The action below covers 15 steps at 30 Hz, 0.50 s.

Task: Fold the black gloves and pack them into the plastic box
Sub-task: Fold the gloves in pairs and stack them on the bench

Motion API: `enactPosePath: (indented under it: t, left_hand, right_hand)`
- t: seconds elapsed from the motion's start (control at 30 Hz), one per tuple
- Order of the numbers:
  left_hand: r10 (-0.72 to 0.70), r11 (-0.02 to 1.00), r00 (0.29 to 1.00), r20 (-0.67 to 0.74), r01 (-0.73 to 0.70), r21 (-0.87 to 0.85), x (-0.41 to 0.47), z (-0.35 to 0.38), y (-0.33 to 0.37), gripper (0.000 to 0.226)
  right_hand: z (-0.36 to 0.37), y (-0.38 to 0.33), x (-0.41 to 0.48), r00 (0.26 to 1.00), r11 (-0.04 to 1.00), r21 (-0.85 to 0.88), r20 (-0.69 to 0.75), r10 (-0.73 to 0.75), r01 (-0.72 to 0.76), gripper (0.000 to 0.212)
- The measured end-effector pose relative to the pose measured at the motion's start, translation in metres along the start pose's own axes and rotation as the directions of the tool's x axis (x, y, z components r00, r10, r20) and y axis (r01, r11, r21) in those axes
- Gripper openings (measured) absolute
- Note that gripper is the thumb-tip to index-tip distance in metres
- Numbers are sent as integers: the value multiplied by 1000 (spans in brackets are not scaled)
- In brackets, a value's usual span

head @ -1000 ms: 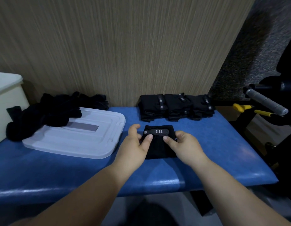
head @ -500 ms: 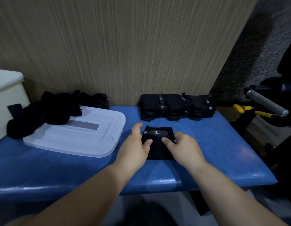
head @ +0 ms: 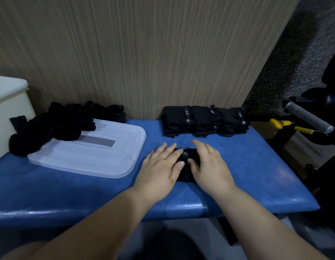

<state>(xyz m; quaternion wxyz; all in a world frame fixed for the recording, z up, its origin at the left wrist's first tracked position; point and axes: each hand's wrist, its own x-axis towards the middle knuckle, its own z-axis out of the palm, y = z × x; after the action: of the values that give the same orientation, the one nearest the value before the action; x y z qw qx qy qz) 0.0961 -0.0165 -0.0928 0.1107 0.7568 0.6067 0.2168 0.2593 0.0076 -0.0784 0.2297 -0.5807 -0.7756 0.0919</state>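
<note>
"What's under the hands?"

"One folded black glove [head: 185, 174]. The left hand [head: 159, 168] and the right hand [head: 211, 167] lie flat on it side by side, fingers straight, thumbs nearly meeting."

"And around them?"

"Just past the fingertips, a row of three folded gloves [head: 206, 121] stands against the wall. Out beyond the left hand, a clear lid [head: 91, 156] lies on the blue tabletop [head: 256, 166], a loose heap of black gloves [head: 56, 126] half on it, and a pale box [head: 7, 109] stands further out."

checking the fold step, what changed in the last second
The left hand and right hand slid forward over the folded glove, from fingertips pinching near its label to fingers laid flat, pressing it. The glove, the row of folded gloves, the loose pile and the lid stayed put.
</note>
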Motion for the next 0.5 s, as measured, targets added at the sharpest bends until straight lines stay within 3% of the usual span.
enactPosePath:
  t: [0.1,0.23,0.5]
  left_hand:
    - [-28,995,994,104,18,97,0,0,0,53]
    - [-66,988,980,185,38,150,0,-1,1,55]
    - [-68,986,969,238,29,163,0,-2,-2,55]
  right_hand:
    - [3,2,2,990,997,-16,120,-69,71,54]
    - [8,4,3,960,992,-106,279,-37,69,50]
    - [7,2,3,948,996,-89,317,6,24,50]
